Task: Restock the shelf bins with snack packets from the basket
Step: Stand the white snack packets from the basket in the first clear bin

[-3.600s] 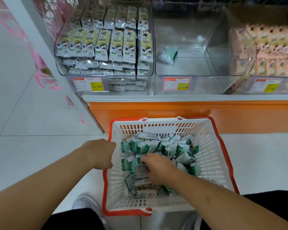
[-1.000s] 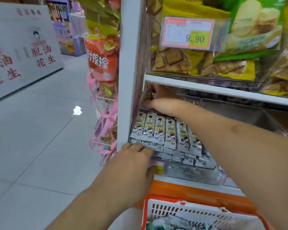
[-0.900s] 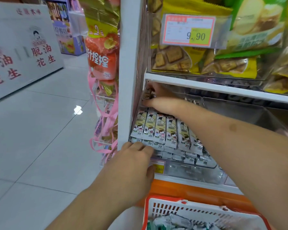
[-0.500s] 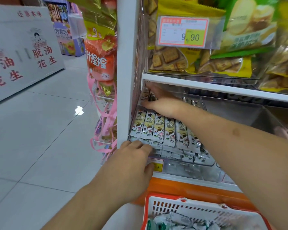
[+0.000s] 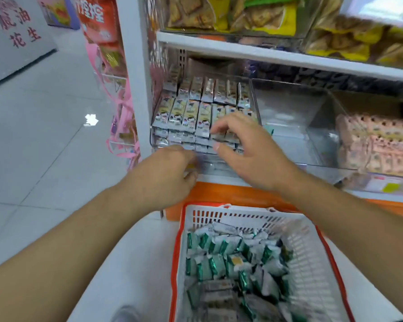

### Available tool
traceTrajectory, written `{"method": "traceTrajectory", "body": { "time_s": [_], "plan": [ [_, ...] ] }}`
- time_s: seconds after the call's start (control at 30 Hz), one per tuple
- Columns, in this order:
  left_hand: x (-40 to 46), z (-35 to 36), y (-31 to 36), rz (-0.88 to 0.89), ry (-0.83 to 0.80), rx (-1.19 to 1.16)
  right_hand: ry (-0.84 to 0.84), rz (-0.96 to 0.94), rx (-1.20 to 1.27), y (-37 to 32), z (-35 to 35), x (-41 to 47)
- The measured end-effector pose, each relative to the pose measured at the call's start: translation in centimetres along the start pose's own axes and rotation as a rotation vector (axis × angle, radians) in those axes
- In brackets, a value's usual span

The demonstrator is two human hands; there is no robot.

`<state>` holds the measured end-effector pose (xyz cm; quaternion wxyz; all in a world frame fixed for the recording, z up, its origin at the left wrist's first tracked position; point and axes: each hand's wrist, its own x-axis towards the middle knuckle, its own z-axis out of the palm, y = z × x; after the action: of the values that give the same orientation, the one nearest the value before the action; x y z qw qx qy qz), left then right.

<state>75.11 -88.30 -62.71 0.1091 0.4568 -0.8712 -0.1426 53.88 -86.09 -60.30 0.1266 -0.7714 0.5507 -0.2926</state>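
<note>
Withdrawn since the earlier frame: right hand [image 5: 249, 152], then deep at the back of the left bin, now just in front of that bin's front wall, fingers spread and loosely curled, holding nothing.

Landmark: left bin [image 5: 205, 159].
- Basket [image 5: 307, 252]: nearest, below the bin on the floor; green-and-white snack packets [image 5: 230, 256] heaped inside.
- Left hand [image 5: 170, 173]: at the bin's lower front edge, fingers curled over it; whether it grips cannot be told.
- Bin contents: rowed packets [image 5: 186, 112], near full.
- Middle bin [image 5: 286, 126]: right of it, nearly bare.

Judgement: next load belongs in the middle bin; gather several packets together, lay them flat, faces aligned.
</note>
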Motion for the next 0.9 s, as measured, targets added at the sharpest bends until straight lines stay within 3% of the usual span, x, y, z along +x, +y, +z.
{"method": "traceTrajectory", "body": {
  "time_s": [0.1,0.23,0.4,0.53,0.9],
  "plan": [
    [-0.9,3.2,1.3,0.021,-0.189,0.018,-0.137,0.143,0.05,1.8,2.3,-6.6],
    [-2.6,9.3,1.9,0.021,-0.537,0.046,-0.474,0.408,-0.005,7.5,8.7,-14.4],
    [-4.7,14.3,0.9,-0.05,-0.843,0.097,-0.915,0.506,-0.076,10.8,15.7,-21.4],
    [-4.8,15.9,-0.5,-0.059,-0.837,0.118,-1.076,0.471,-0.181,11.0,19.4,-23.9],
    [-3.8,17.6,-0.5,-0.072,-0.828,0.175,-1.06,0.515,-0.307,11.0,21.0,-24.8]
  ]
}}
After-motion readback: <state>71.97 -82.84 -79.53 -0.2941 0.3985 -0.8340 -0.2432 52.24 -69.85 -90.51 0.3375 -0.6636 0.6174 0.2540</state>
